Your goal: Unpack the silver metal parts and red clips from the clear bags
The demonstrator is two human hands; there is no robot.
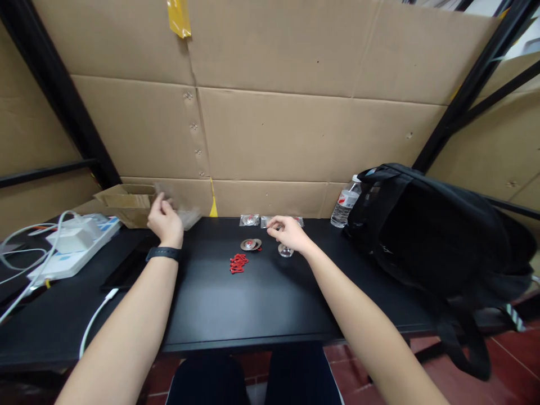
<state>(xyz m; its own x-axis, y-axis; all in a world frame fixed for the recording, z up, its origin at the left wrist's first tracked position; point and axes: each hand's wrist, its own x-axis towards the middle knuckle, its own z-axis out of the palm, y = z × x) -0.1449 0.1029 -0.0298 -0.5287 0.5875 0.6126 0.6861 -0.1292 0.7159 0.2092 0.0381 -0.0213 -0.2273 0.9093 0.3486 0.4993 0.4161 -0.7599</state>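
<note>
My left hand (164,223), with a dark band at the wrist, is raised beside the open cardboard box (122,199). Its fingers are pinched on a thin clear plastic bag (166,192), blurred by motion. Farther right, my right hand (289,232) hovers over the table, fingers loosely curled and apart. Partly under it is a clear round piece (286,251). Small clear packets (250,220) lie in a row at the back, some hidden by this hand. Between my hands are silvery round discs (250,244) and a bunch of red cord loops (238,262).
A black backpack (434,242) and a water bottle (346,201) stand at the right. On the left are a white power strip (76,247) with cables and a dark flat device (129,267). Cardboard panels (274,135) close off the back of the black table (236,315).
</note>
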